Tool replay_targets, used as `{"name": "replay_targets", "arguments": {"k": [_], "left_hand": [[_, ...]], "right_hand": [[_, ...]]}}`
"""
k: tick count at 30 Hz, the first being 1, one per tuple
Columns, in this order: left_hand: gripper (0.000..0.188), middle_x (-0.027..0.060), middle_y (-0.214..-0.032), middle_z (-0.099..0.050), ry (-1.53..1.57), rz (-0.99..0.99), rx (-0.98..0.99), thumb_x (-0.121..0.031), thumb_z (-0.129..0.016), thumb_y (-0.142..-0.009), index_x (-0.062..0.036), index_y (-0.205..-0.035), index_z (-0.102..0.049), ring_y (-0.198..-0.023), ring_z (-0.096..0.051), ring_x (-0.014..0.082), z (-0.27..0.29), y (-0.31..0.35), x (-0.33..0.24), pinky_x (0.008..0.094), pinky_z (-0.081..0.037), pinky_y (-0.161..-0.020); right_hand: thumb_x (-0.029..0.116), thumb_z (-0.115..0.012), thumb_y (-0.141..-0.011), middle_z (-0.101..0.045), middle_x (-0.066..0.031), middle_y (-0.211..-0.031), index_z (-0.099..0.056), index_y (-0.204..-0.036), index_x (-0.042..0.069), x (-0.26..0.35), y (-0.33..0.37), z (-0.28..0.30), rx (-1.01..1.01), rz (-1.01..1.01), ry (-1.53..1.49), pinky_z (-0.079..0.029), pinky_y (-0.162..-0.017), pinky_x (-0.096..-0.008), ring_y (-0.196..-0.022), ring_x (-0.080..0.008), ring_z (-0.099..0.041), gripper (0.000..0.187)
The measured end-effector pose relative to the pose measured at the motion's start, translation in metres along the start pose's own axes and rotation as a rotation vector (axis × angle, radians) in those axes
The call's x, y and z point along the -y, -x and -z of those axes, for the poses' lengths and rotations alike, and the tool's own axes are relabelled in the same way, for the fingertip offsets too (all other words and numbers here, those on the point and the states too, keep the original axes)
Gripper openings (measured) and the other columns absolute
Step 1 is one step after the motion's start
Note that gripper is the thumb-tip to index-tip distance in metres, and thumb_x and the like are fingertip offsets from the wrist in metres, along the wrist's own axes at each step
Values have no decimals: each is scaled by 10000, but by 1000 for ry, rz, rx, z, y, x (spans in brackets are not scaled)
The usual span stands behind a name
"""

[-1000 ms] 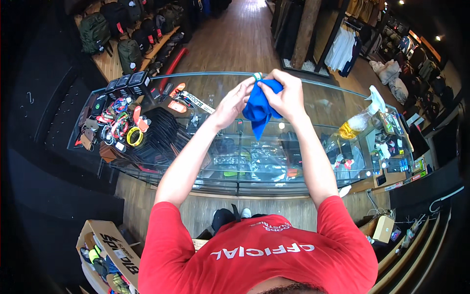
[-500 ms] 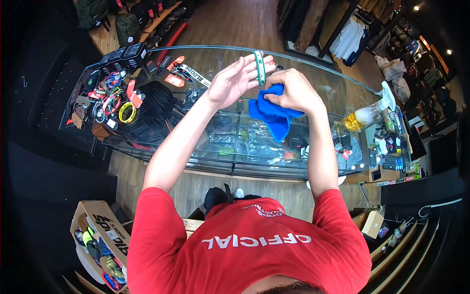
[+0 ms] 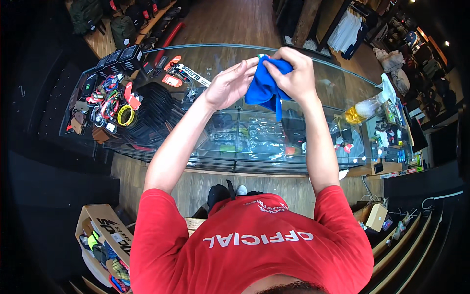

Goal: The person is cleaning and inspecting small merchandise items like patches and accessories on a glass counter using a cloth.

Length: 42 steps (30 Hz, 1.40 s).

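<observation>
My left hand (image 3: 229, 86) is raised over the far side of the glass counter, its fingers stretched out. A green and white wristband (image 3: 261, 56) is looped around those fingers; only a small green bit of it shows now, the rest lying behind the cloth. My right hand (image 3: 297, 73) pinches a blue cloth (image 3: 266, 89) between thumb and fingers and presses it against the band and the left fingertips. The cloth's loose part hangs below the hands, above the counter top.
On the glass counter (image 3: 235, 159), bracelets and a yellow ring-shaped band (image 3: 126, 115) are heaped at left, beside black boxes (image 3: 129, 57). A spray bottle with yellow liquid (image 3: 360, 112) lies at right. An open carton (image 3: 105, 223) stands at lower left.
My right hand has moved up and slightly right, bringing the blue cloth up over the wristband. The band, fully visible before, is now mostly covered. My left hand has barely moved.
</observation>
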State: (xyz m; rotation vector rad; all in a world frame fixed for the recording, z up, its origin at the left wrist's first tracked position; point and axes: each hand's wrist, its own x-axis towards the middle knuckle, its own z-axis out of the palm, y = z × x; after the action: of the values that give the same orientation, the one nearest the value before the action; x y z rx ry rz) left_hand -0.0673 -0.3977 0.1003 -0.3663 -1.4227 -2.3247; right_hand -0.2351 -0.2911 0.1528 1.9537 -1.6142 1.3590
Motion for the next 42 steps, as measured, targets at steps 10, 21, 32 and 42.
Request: {"name": "replay_targets", "arguments": {"k": [10,21,32,42], "left_hand": [[634,236,-1559,-319,91,-78,-77,-388,-363,-1067,55,-1506,-245,-1457,-326,304,4,-7,0,426,-267,-1206],[674,181,-1597,-262,82,-16,-80,-448,-333,-1063,45,-1517,-260,-1471,-291,275,0,-5,-3,406,-265,-1207],[738,170,-1542,-377,-193,31,-188,-536,-275,-1057,35,-1524,-263,-1420,-379,252,6,-6,12,395,-306,-1179],[684,110,-1477,-479,-289,125,-158,-518,-316,-1056,-12,-1516,-335,-1352,-462,205,-7,-4,5,382,-342,-1135]], "right_hand": [[164,-790,-692,-688,-146,-801,-683,-803,47,8,9,8,477,-68,62,-535,-734,-377,-774,-312,-688,193],[225,-811,-777,-734,-109,-888,-726,-953,26,10,10,-3,290,-306,-33,-541,-780,-329,-811,-191,-697,278],[243,-818,-771,-659,-84,-778,-598,-830,22,-5,6,-1,21,-371,-44,-521,-698,-295,-770,-143,-656,317],[173,-785,-800,-719,-126,-814,-714,-877,31,-6,-3,7,-156,-248,-47,-548,-699,-326,-754,-234,-712,177]]}}
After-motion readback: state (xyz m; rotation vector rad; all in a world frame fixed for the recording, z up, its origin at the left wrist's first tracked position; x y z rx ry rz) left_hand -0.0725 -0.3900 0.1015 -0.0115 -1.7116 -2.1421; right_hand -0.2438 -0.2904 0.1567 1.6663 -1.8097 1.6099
